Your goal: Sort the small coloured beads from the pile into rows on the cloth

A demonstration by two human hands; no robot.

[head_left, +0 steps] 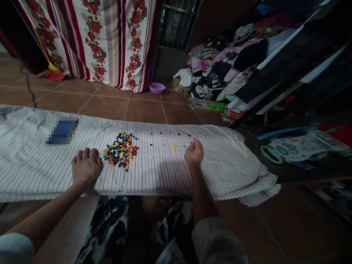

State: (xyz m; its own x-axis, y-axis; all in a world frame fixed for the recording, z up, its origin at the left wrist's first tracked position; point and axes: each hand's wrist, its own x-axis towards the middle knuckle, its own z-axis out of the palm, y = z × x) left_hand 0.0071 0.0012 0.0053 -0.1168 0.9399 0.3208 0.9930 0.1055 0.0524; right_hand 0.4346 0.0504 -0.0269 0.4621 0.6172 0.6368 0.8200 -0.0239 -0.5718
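Observation:
My left hand rests palm down on the striped cloth, its fingers lying on the fabric. Just to its right is a heap of small multicoloured cubes, touching or nearly touching the fingertips. My right hand hovers at or on the cloth farther right, thumb and fingers pinched together; anything between them is too small to make out. Near those fingertips lie grey cubes. Small colour groups are spread to the left: black, pink, red, blue, dark blue, green, yellow and white.
A blurred-out blue rectangular item lies on the cloth at the left. Beyond are a floral curtain, a purple basin, a red broom and a pile of clothes. A patterned board stands at the right.

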